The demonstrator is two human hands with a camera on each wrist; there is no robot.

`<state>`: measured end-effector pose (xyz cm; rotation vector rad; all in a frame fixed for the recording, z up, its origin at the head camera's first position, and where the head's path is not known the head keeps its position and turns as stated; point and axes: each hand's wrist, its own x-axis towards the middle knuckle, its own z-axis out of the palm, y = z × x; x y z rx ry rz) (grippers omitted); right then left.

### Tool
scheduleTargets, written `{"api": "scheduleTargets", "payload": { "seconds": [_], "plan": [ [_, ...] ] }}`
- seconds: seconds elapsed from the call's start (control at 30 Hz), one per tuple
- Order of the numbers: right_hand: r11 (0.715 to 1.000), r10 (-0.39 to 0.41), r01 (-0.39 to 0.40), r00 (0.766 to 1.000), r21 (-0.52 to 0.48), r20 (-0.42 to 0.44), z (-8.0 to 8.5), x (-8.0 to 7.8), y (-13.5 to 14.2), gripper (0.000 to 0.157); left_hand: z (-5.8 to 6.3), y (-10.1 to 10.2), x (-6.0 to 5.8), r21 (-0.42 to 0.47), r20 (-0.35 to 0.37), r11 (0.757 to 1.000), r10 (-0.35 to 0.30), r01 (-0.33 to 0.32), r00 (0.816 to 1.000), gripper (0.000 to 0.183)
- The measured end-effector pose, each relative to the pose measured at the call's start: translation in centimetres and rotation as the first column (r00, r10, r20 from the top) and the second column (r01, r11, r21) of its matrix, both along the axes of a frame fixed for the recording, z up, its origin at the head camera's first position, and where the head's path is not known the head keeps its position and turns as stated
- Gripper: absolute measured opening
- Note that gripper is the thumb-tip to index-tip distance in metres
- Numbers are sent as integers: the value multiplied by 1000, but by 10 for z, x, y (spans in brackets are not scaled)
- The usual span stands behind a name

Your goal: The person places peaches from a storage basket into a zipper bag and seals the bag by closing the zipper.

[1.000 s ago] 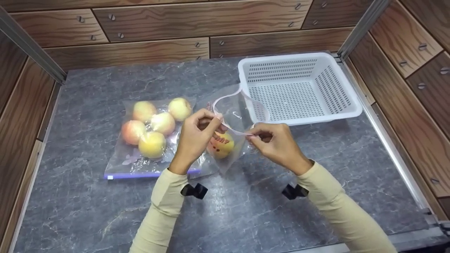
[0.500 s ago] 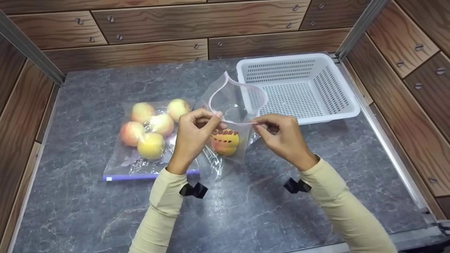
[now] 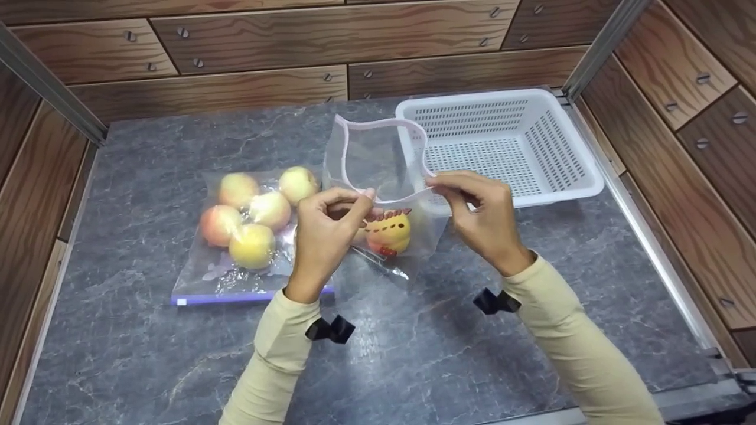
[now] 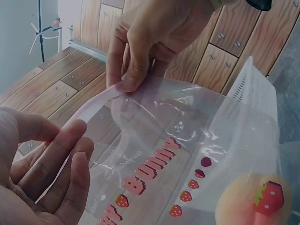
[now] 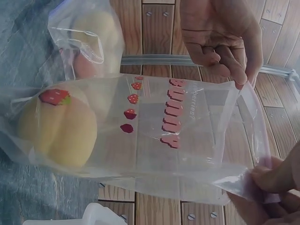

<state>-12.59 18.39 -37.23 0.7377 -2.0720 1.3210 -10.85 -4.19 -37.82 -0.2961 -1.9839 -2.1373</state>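
A clear plastic zip bag [image 3: 378,159] with a pink rim hangs between my hands, its mouth spread wide. Red letters and small strawberries are printed on it. Inside, near the bottom, sits a yellow-red peach [image 5: 58,129]. My left hand [image 3: 328,233] pinches the near edge of the mouth between thumb and fingers. Farther right along that rim, my right hand [image 3: 487,218] pinches it too. Left of the hands a second zip bag [image 3: 204,274], with a purple slider strip, lies flat. It holds several yellow-red round fruits [image 3: 253,245].
A white perforated basket [image 3: 502,200] stands at the back right, partly seen through the raised bag. Wood-patterned walls [image 3: 260,41] enclose the grey marbled table [image 3: 413,354] at the back and sides.
The right hand has moved up and slightly right, pulling the rim outward. The bag's mouth has spread from a narrow loop to a wide opening, and the peach has shifted right with the bag.
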Motion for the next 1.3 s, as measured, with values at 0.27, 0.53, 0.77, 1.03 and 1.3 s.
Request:
{"api": "scheduleTargets", "payload": {
  "seconds": [0.27, 0.53, 0.77, 1.03, 1.3],
  "plan": [
    [986, 88, -91, 996, -139, -23, 2, -7, 1, 24, -8, -13, -13, 44, -87, 980, 197, -194, 976, 20],
    [982, 129, -131, 991, -135, -22, -3, -13, 11, 23, -22, -35, -44, -107, -229, 947, 272, -302, 935, 39],
    [962, 213, -206, 977, -178, 21, -9, -17, 20, 26, -23, -40, -65, -103, -76, 991, 79, -87, 994, 59],
    [949, 255, -241, 966, -205, 49, -10, -17, 26, 24, -28, -41, -66, -52, -95, 980, 186, -192, 978, 19],
    [946, 234, -202, 967, -256, 100, -3, -19, 36, 29, -26, -43, -56, 28, -120, 978, 207, -205, 971, 4]
  ]
}}
